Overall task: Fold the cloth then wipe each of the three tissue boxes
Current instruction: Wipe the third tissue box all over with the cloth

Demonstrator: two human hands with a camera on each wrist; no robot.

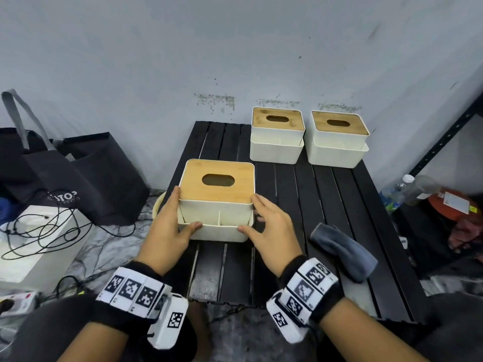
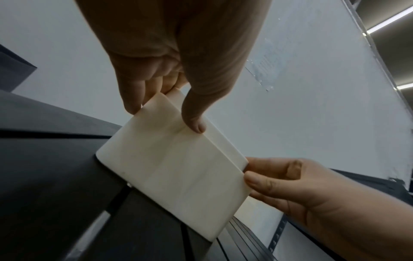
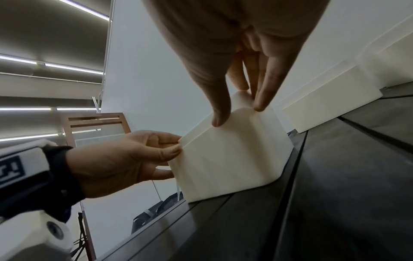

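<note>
Cloth [image 1: 344,250] lay folded into a thick grey bundle on the dark slatted surface [image 1: 339,194], off to the right of both hands and touched by neither, so the folding step looked finished (the bundle sat compact, with one end curling upward). The near tissue box [image 1: 216,202], white with a wooden lid and an oval slot, stood at the left front of the surface, partly over its left edge. The left hand [image 1: 172,228] held the box's left side, fingers along the wall and thumb on the front rim; the right hand [image 1: 269,228] held the right side in the same way, thumb on the front rim and fingers reaching toward the side wall. The wrist views agreed: fingers and thumb of each hand were curled onto the box's corners, pinching its walls.

Two more tissue boxes stood side by side at the back of the surface against the wall, the left rear box [image 1: 277,135] and the right rear box [image 1: 338,138], both well apart from the hands.

By my reading, the person was positioning the near box, with no wiping under way since the cloth was out of hand. Whether any box had already been wiped could not be told from how things lay; the pictures showed no mark of it.
</note>
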